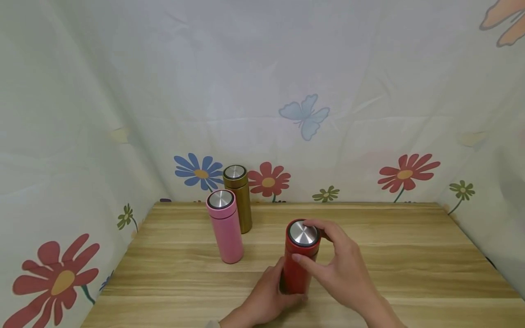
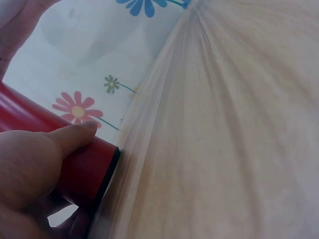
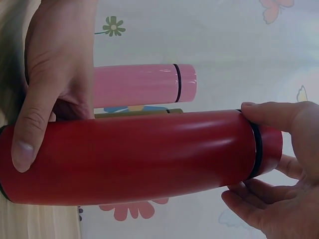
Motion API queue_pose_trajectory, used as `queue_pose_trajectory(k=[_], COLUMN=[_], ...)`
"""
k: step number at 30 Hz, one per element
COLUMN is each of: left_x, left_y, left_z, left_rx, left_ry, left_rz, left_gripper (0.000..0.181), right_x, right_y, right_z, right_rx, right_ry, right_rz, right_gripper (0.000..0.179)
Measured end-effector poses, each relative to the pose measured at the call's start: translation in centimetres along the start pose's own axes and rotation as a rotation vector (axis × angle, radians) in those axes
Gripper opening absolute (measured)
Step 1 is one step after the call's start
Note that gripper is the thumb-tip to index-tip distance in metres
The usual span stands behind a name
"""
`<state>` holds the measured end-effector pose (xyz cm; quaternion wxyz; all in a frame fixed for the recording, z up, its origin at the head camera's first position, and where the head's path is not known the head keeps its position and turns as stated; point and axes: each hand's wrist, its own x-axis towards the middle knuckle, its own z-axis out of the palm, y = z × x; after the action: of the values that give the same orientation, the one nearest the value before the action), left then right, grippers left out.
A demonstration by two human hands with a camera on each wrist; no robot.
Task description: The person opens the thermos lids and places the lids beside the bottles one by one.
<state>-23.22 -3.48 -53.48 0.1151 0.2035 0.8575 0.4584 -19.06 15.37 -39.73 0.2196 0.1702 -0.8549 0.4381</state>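
A red thermos flask (image 1: 296, 272) stands upright on the wooden table, its silver-topped lid (image 1: 303, 233) seated on it. Low on its body, my left hand (image 1: 266, 291) grips it, the thumb across the front near the base. My right hand (image 1: 346, 269) holds the lid end between thumb and fingers. In the right wrist view, that thumb lies by the dark seam below the lid, with the fingers on the opposite side. The left wrist view shows the black-edged base of the red flask (image 2: 89, 172) at the tabletop.
A pink thermos flask (image 1: 227, 234) stands to the left of the red one. Just behind it is a gold thermos flask (image 1: 244, 207), partly hidden. A white cloth (image 1: 246, 68) printed with flowers and butterflies hangs along the back and sides of the wooden table (image 1: 164, 273).
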Motion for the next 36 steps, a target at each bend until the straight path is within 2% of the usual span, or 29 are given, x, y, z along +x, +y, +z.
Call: queue_pose_trajectory(k=[13, 20, 36], left_x=[-0.2, 0.0, -0.1], left_y=[0.4, 0.4, 0.5], left_z=[-0.2, -0.2, -0.3], left_rx=[-0.026, -0.047, -0.058], left_ry=[-0.011, -0.026, -0.034], left_rz=[-0.032, -0.047, -0.051], left_gripper=[0.077, 0.076, 0.075], right_x=[0.2, 0.3, 0.4], right_y=[0.4, 0.9, 0.9], right_z=[-0.8, -1.1, -1.2], right_rx=[0.079, 0.170, 0.220], right_ry=[-0.120, -0.185, -0.200], right_rz=[-0.022, -0.036, -0.046], right_gripper=[0.067, 0.068, 0.066])
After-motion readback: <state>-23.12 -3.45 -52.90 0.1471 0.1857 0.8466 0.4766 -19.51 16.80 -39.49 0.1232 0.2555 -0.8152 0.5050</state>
